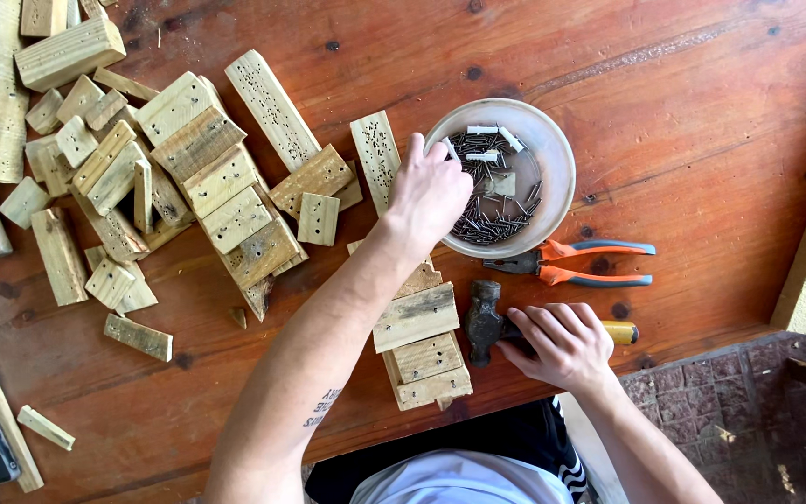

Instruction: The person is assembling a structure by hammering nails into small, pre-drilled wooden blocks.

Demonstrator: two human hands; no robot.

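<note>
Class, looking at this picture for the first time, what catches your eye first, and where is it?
The left hand dips into a pale bowl of dark nails at centre. Just below, the right hand grips a hammer beside stacked wood pieces. A heap of wooden offcuts sprawls across the table's left.

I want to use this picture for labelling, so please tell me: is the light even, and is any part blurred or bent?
Head view: soft, even daylight, only short shadows beside the wood blocks and bowl; no strong glare on the table; left hand, right hand and hammer are sharp; edges bend slightly outward near the corners, as with a wide lens.
</note>
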